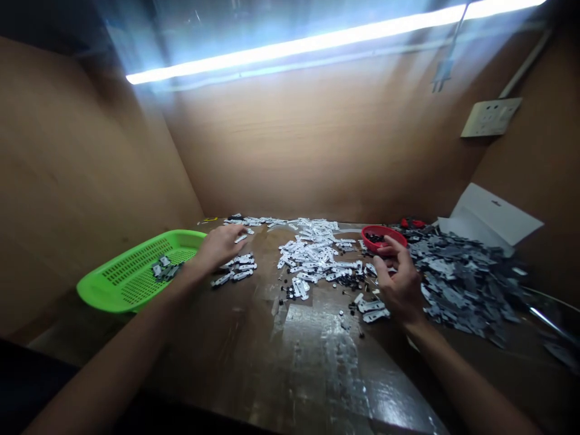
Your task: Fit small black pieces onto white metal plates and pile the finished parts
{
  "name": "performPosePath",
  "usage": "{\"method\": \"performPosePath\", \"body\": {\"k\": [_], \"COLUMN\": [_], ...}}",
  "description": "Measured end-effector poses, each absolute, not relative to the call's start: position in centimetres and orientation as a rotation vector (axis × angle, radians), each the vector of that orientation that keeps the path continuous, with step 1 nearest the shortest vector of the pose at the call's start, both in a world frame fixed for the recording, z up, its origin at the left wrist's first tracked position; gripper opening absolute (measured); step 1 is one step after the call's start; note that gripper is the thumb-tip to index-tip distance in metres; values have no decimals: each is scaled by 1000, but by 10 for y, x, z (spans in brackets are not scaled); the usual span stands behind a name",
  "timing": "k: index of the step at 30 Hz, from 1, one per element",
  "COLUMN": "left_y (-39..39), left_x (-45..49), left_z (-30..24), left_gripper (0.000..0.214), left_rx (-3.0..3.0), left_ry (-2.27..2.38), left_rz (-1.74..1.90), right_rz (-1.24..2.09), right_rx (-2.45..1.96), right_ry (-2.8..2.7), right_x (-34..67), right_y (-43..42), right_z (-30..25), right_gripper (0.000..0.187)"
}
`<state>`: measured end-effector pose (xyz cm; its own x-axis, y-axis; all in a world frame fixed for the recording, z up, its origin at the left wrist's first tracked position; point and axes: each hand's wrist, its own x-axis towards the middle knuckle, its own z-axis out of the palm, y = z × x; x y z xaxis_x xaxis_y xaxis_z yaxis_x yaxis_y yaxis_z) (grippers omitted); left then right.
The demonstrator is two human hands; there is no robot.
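My left hand is over the left part of the table, thumb and fingers closed about a small white plastic piece. Below it lies a small group of similar white pieces in rough rows. My right hand hovers by the near side of a red bowl holding small black parts. Its thumb and fingers are apart, and I see nothing between them. A loose heap of white pieces spreads between the hands, with small black parts at its near edge.
A green plastic basket with a few grey pieces stands at the left. Dark grey flat pieces are heaped at the right, before a white card. Wooden panels enclose the table; a lit tube hangs above.
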<state>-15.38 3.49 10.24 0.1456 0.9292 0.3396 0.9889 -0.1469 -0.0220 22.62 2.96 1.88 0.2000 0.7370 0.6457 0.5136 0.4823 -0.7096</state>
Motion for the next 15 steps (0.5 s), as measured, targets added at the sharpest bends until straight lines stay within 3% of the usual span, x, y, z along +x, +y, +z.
{"method": "performPosePath", "body": {"k": [8,15], "left_y": [44,54], "left_x": [-63,-38], "left_z": [76,41], "left_gripper": [21,19], "left_rx": [-2718,-2655], "left_ry": [-1336,-1314], "left_rz": [-117,-23], "right_rz": [181,119], "right_rx": [-1182,-1171], "right_ry": [-1375,-1362], "right_x": [244,252], "right_y": [38,44], "right_z": [21,22], "right_gripper": [49,44]}}
